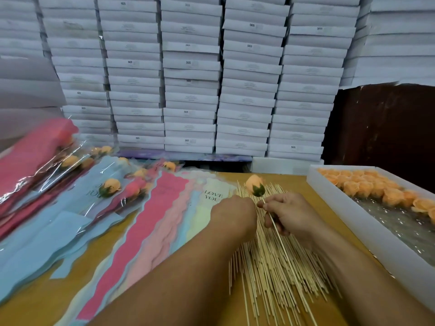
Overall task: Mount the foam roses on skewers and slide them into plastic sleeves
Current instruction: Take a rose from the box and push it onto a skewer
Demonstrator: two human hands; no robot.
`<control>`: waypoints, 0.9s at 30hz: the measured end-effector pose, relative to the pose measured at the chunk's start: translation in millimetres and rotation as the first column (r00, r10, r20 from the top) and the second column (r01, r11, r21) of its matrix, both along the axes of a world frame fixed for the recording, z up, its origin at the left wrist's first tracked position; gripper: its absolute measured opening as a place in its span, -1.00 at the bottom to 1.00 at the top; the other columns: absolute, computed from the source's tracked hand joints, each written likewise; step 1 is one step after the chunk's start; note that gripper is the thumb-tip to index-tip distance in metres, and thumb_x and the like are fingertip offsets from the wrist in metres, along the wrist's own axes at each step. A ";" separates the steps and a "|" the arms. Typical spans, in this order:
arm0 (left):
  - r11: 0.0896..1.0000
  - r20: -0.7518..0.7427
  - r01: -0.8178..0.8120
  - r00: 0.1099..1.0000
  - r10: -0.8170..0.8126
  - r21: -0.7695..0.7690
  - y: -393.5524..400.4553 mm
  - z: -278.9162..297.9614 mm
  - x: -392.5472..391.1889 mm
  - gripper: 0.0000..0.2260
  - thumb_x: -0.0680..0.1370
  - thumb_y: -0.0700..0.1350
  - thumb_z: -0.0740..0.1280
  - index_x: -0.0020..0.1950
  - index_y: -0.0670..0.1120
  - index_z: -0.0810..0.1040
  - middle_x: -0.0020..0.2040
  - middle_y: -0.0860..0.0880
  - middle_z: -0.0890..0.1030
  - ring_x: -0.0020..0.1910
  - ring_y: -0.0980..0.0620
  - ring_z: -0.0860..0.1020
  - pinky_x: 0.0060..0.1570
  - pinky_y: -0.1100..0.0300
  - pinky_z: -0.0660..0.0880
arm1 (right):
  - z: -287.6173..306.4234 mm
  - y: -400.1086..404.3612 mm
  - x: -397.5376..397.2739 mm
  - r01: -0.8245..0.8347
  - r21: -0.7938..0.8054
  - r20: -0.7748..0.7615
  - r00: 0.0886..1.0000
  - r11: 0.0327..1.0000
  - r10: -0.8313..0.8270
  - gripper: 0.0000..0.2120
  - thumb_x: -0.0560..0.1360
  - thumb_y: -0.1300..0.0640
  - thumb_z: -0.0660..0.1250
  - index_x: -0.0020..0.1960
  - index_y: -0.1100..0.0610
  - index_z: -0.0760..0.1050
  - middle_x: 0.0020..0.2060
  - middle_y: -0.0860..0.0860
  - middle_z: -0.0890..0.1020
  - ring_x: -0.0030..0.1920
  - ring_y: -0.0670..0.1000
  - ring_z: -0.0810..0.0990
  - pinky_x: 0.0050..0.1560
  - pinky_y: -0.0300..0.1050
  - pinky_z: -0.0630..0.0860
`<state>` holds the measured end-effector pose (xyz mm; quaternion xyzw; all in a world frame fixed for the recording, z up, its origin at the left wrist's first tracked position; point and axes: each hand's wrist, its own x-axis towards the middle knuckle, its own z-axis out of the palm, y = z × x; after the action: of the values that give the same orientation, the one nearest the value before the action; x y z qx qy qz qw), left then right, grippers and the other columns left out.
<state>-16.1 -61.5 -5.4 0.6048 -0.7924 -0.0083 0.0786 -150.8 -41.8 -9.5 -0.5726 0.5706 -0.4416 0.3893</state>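
Note:
My right hand (286, 214) pinches a thin wooden skewer (280, 234) with a peach foam rose (255, 185) mounted on its top end, held above a loose heap of skewers (277, 274). My left hand (233, 214) is curled just left of the rose's stem, over the edge of the fanned plastic sleeves (164, 222); what its fingers hold is hidden. The sleeves are pink, blue and pale, one printed "LOVE YOU". Finished sleeved roses (110, 188) lie in a pile to the left.
A white tray (367, 222) at the right holds several peach rose heads (376, 188). A wall of stacked white boxes (190, 78) stands behind the yellow-brown table (42, 300). A dark brown panel (386, 128) is at the back right.

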 end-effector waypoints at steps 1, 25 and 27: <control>1.000 0.092 0.002 0.996 -0.004 0.017 0.2 3.0 1.2 -0.78 0.57 -0.17 0.31 0.22 -0.09 0.49 -0.05 -0.07 0.41 0.09 -0.15 0.55 0.00 0.05 0.52 | -0.5 -1.0 -0.6 0.005 0.001 -0.004 1.000 1.000 -0.005 -0.81 0.63 0.27 0.23 0.01 0.19 0.63 -0.47 0.08 0.60 -0.58 -0.08 0.39 -0.59 -0.24 0.26; 0.974 0.177 -0.225 0.958 0.225 -0.021 -87.2 -45.1 171.9 -0.59 0.68 0.06 0.03 0.24 -0.11 0.57 0.64 -0.13 -0.14 0.59 -0.22 -0.25 0.50 -0.29 -0.15 | -5.8 -5.0 -3.0 -0.022 0.002 -0.035 0.999 1.000 0.022 -0.82 0.64 0.23 0.26 -0.01 0.15 0.64 -0.45 0.06 0.62 -0.56 -0.11 0.41 -0.58 -0.28 0.30; 0.975 0.167 -0.209 0.962 0.218 -0.071 -86.1 -48.7 171.6 -0.61 0.67 0.02 0.05 0.23 -0.14 0.58 0.64 -0.15 -0.03 0.60 -0.23 -0.16 0.52 -0.27 -0.08 | -6.5 -5.3 -2.9 -0.024 0.002 -0.042 0.999 1.000 0.024 -0.83 0.64 0.23 0.26 0.01 0.16 0.64 -0.46 0.06 0.62 -0.57 -0.11 0.40 -0.59 -0.27 0.29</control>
<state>155.4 -147.6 -54.2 0.6827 -0.7265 0.0738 0.0253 -153.6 -47.1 -16.0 -0.5882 0.5722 -0.4243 0.3827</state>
